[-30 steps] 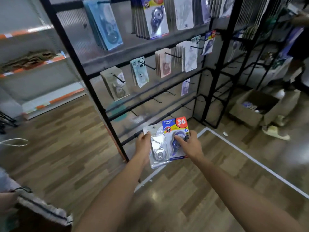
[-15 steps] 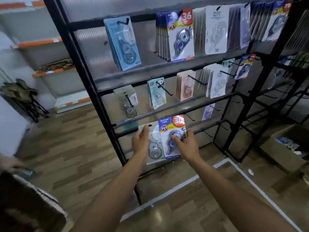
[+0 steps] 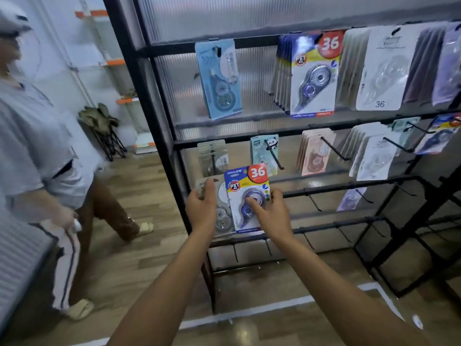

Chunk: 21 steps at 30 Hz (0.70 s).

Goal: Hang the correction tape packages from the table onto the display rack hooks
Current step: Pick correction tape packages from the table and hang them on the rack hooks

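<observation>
1. The correction tape packages are in both hands, in front of the display rack (image 3: 159,136). The right hand (image 3: 270,216) pinches the blue and yellow "36" package (image 3: 245,196), thumb on its clear bubble. The left hand (image 3: 200,208) grips the gray package (image 3: 220,213) just behind it.
2. A second ago the hands were low, near the rack's bottom bars. Now they are higher, level with the rack's third bar.
3. The view has also tipped up. The rack's top row now shows a hanging stack of "36" packages (image 3: 313,76) that look the same.
4. I think the blue and yellow one goes there, so it must rise more.
5. Bare hooks (image 3: 314,203) stick out just right of the hands.
6. Left of the rack, another person (image 3: 37,146) is walking by.
</observation>
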### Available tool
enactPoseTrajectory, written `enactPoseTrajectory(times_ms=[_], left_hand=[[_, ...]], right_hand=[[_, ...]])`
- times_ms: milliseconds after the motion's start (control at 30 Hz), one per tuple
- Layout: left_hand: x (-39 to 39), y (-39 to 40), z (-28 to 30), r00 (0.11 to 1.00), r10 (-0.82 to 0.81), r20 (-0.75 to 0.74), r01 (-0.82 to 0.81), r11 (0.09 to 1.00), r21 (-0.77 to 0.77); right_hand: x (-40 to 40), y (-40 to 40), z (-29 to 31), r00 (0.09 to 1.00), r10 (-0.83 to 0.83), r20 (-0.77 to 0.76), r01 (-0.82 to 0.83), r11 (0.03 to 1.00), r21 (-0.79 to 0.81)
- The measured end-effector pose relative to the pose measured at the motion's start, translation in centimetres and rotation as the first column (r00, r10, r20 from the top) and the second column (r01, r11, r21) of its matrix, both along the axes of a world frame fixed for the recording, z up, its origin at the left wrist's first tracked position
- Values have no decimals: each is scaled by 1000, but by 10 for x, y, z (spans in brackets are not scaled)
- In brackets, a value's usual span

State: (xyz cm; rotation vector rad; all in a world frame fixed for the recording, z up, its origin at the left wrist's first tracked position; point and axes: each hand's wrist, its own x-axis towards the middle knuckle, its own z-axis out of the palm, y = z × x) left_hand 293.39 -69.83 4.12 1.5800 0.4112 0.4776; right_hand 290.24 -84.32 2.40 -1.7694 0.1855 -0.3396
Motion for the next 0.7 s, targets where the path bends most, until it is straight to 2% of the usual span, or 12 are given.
enactPoseTrajectory(times_ms=[267,367,533,700], left_hand=[[24,11,-5,989,-139,-49,144,984,106],[31,11,-11,978,-187,-91,193,979,62],[45,14,-9,973,-210,-91,212,977,13],[71,16,2,981,-183,-70,190,977,102]], right_hand=[[16,6,0,1000,-7,-8,7,999,50],[21,7,-2,1000,-20,-8,21,999,50],[25,6,-6,997,-74,0,74,997,35],[28,6,-4,998,-67,-12,67,996,55]])
